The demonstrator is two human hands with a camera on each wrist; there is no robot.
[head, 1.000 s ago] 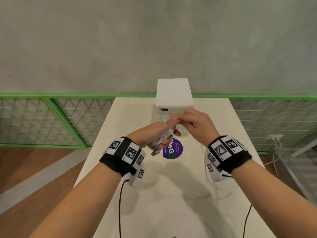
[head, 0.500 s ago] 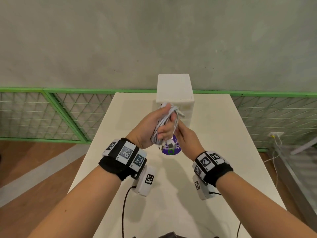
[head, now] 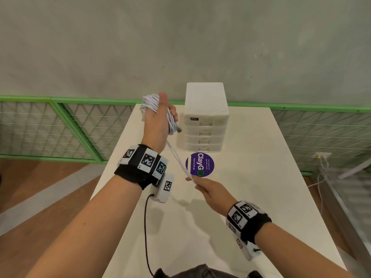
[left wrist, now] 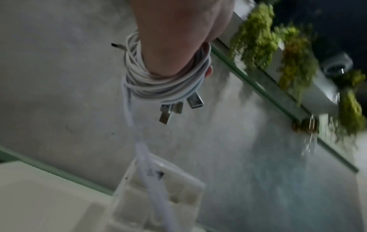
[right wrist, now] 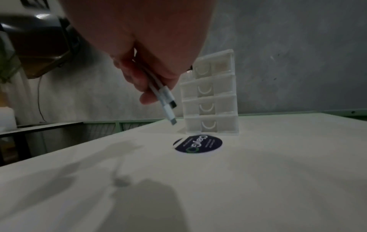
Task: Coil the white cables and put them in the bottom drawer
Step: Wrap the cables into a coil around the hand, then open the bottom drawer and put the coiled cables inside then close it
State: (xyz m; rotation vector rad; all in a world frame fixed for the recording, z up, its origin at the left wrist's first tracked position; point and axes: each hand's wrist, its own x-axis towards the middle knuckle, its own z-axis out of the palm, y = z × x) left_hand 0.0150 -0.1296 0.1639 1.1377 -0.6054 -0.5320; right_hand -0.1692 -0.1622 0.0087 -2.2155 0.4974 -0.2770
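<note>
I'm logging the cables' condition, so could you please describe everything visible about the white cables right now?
The white cables are thin, smooth, plastic-sheathed leads, mostly wound in loops around the raised left hand, with metal USB plugs dangling from the coil. A loose stretch runs taut down to the right hand, which pinches it near its small connectors above the table. They touch only the hands, in front of the closed drawer unit.

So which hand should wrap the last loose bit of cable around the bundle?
Probably the right hand: it pinches the loose ends of the white cables, which stretch up to the coil wound round the left hand. The left hand is wrapped in the coil, so it acts as the spool.
</note>
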